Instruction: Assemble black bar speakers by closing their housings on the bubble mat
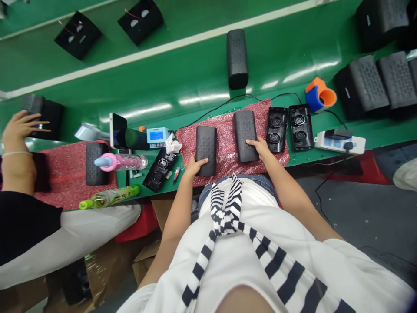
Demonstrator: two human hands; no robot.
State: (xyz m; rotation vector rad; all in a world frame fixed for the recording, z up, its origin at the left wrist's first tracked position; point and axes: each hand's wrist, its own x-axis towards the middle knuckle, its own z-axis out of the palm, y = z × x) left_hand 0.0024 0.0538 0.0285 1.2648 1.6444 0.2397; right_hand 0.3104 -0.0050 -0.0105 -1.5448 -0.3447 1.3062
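On red bubble wrap (pixel 224 126) in front of me lie two black textured casings. My left hand (pixel 194 167) grips the lower left edge of the left casing (pixel 206 145), thumb on top and fingers hidden beneath or behind it. The right casing (pixel 245 130) is held by my right hand (pixel 259 148) at its lower right side, with the thumb across its top. A gap separates the two casings. Just right of the right casing are two open black shells (pixel 276 129) with round grilles, textured side not showing.
Left of the wrap are an open shell (pixel 159 170), a tissue (pixel 172 144), a blue-white device (pixel 157 137) and bottles (pixel 114 196). Rightward stand an orange-blue holder (pixel 321 95) and power strip (pixel 340 142). A black unit (pixel 237 58) is ahead. A co-worker's hand (pixel 22 126) is far left.
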